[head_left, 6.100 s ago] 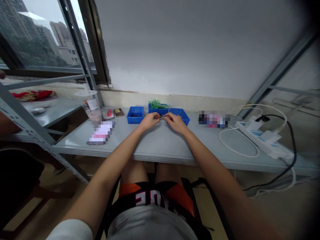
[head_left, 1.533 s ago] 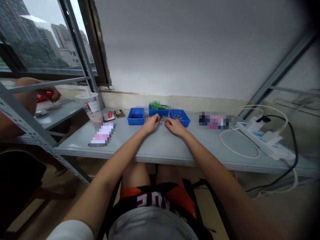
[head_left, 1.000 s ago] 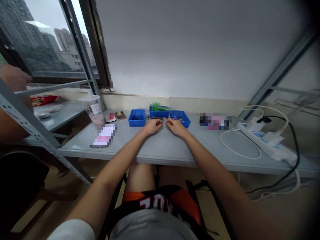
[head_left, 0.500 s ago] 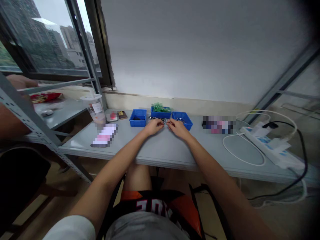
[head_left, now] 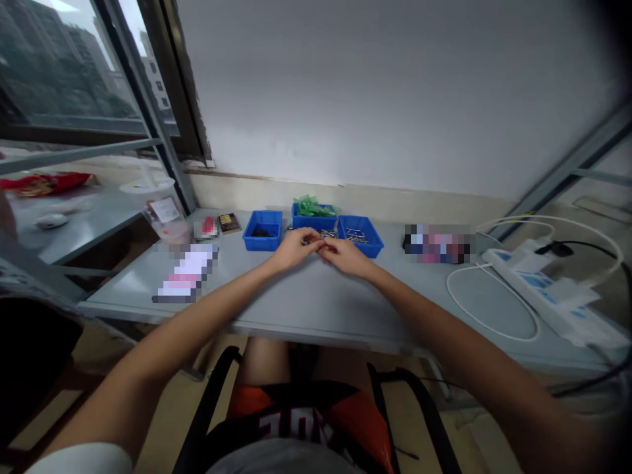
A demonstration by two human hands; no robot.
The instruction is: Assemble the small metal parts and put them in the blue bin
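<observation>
My left hand (head_left: 299,248) and my right hand (head_left: 344,255) meet over the desk, fingertips pinched together and touching. Whatever lies between the fingers is too small to make out. Just behind them is a pile of small metal parts (head_left: 328,233), partly hidden by my hands. Around it stand three blue bins: the left bin (head_left: 249,243) holds small dark parts (head_left: 263,232), the rear bin (head_left: 316,223) holds green plastic pieces (head_left: 312,207), and the right bin (head_left: 376,250) holds slim silver metal parts (head_left: 356,235).
On the left of the grey desk (head_left: 316,309) lie a phone (head_left: 190,271), a small dark box (head_left: 228,222) and a lidded drink cup (head_left: 168,217). To the right are a blurred-out object (head_left: 437,243), a white power strip (head_left: 543,289) and looped cables (head_left: 486,336).
My hands have come together, the gap between the fingertips closing. The camera view has shifted slightly to the right and nearer the desk.
</observation>
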